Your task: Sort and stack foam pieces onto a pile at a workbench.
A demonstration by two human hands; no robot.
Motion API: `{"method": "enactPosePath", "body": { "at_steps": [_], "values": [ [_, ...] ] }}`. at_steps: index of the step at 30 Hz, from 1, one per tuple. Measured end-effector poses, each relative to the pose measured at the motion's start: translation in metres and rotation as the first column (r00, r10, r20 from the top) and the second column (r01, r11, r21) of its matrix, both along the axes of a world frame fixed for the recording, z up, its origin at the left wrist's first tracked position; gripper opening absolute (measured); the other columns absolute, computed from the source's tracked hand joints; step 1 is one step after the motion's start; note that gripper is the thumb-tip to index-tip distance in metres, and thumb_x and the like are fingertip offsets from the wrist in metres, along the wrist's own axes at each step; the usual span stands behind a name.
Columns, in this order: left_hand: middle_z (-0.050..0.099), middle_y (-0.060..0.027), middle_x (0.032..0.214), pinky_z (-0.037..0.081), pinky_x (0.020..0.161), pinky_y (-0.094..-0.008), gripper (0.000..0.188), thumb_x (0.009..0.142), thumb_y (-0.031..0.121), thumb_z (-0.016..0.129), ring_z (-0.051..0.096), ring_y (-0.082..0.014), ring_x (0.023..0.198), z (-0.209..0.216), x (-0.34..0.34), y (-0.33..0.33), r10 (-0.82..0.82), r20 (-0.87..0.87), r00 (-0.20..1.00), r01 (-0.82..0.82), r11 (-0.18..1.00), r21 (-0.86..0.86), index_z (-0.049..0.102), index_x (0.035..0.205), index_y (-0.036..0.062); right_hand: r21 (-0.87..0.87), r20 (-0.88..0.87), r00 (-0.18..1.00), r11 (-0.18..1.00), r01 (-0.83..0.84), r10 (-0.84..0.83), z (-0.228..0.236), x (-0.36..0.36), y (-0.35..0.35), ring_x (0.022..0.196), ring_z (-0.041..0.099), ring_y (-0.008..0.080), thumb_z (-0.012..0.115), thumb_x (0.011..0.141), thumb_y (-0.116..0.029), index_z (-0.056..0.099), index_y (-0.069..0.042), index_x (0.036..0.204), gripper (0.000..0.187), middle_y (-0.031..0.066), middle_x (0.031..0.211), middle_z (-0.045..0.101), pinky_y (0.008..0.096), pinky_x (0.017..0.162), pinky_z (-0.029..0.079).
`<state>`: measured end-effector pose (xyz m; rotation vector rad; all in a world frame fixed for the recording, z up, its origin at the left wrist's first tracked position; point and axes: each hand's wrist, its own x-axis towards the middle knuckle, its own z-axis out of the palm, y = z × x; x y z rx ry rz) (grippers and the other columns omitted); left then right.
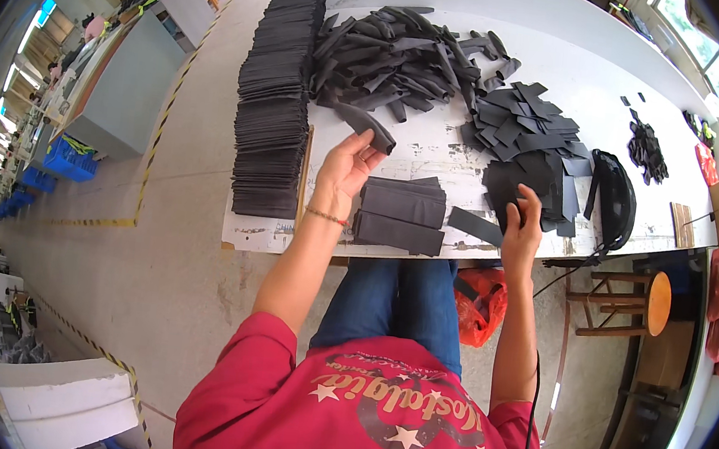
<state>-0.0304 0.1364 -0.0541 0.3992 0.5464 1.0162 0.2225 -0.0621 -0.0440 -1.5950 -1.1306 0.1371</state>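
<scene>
My left hand point(350, 165) is closed on one end of a curved black fabric sleeve point(357, 120), raised over the table; its end near my fingers looks like an open tube. My right hand point(524, 223) is at the near edge of a heap of flat black rectangular pieces point(529, 128), thumb and fingers pinching a dark flat piece point(502, 186). A single black strip point(474, 226) lies beside that hand. Between my hands, a short stack of flat black sleeves point(401, 215) rests near the table's front edge. Beyond my left hand spreads a loose pile of black sleeves point(393, 55).
A long, tightly packed row of black pieces point(274, 104) lines the table's left side. On the right are a black pouch-like item point(611, 201) with a cord and a small dark heap point(646, 152). A wooden stool point(657, 305) and red bag point(483, 310) stand below the white table point(341, 149).
</scene>
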Motion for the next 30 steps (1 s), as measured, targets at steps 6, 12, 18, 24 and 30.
{"method": "enactPosePath", "body": {
  "at_steps": [6,12,18,24,30],
  "values": [
    [0.065,-0.0204,0.105,0.057,0.09,-0.0396,0.016,0.091,0.002,0.059,0.065,-0.0317,0.102,0.02,0.007,-0.04,-0.051,0.1,0.994,0.046,0.998,0.051,0.057,0.104,-0.0078,-0.133,0.174,0.924,0.938,-0.32,0.34,0.048,-0.062,-0.018,0.081,0.053,0.0279,0.068,0.085,-0.004,0.048,-0.002,0.11,0.032,0.0128,0.092,0.054,0.0345,0.076,0.045],
    [0.062,-0.024,0.114,0.058,0.089,-0.0406,0.027,0.091,0.002,0.059,0.063,-0.0338,0.106,0.04,0.004,-0.062,-0.097,0.037,0.995,0.095,0.994,0.062,0.053,0.113,-0.0136,-0.122,0.368,0.86,0.935,-0.334,0.355,0.068,-0.087,-0.026,0.095,0.053,0.0398,0.072,0.081,-0.011,0.048,0.0,0.112,0.041,0.0204,0.102,0.053,0.046,0.081,0.045],
    [0.063,-0.0219,0.111,0.058,0.086,-0.0393,0.024,0.093,0.004,0.056,0.065,-0.0309,0.102,0.041,0.004,-0.07,-0.087,-0.013,0.996,0.087,0.995,0.046,0.053,0.111,-0.0117,-0.173,0.381,0.811,0.896,-0.409,0.444,0.059,-0.089,-0.031,0.1,0.05,0.0399,0.072,0.081,-0.011,0.045,0.002,0.121,0.05,0.0212,0.11,0.049,0.0461,0.085,0.045],
    [0.062,-0.0229,0.111,0.059,0.086,-0.0416,0.025,0.094,0.004,0.055,0.064,-0.0315,0.102,0.038,0.001,-0.073,-0.092,-0.008,0.996,0.092,0.995,0.049,0.051,0.113,-0.0124,-0.199,0.374,0.835,0.914,-0.354,0.405,0.051,-0.089,-0.033,0.101,0.05,0.0368,0.073,0.078,-0.006,0.047,0.003,0.131,0.059,0.0203,0.114,0.049,0.0429,0.087,0.045],
    [0.062,-0.0233,0.111,0.059,0.086,-0.0428,0.026,0.093,0.004,0.055,0.065,-0.033,0.102,0.035,-0.001,-0.079,-0.112,-0.014,0.994,0.113,0.992,0.048,0.051,0.113,-0.012,-0.117,0.148,0.918,0.929,-0.352,0.367,0.059,-0.09,-0.03,0.104,0.051,0.0314,0.077,0.075,-0.007,0.061,-0.004,0.122,0.05,0.0163,0.113,0.051,0.0377,0.086,0.046]
  ]
}}
